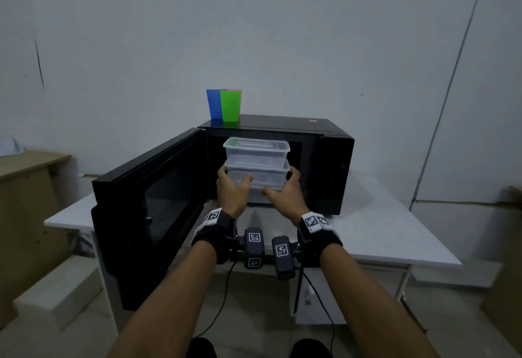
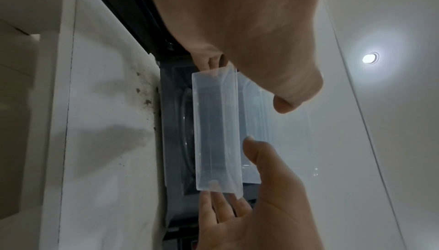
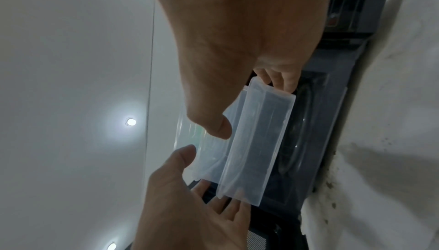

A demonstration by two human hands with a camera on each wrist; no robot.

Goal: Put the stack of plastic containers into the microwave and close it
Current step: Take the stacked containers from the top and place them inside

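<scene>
clear container stack (image 1: 256, 159) held by both hands at microwave (image 1: 324, 159) mouth.

Containers (image 1: 256, 159) clear smooth plastic; microwave (image 1: 282, 126) glossy black; table (image 1: 381, 230) matt white.

Microwave (image 1: 296, 142) sits on table (image 1: 395, 233), door (image 1: 147, 205) swung open to the left. Stack of containers (image 1: 257, 165) held at the cavity mouth, btwn left hand (image 1: 233, 191) on its left side and right hand (image 1: 285, 192) on its right. Two cups (image 1: 224, 104) stand side by side on the microwave's top, rear left corner. Wall behind; boxes (image 1: 25, 196) on the floor left of the table.
</scene>
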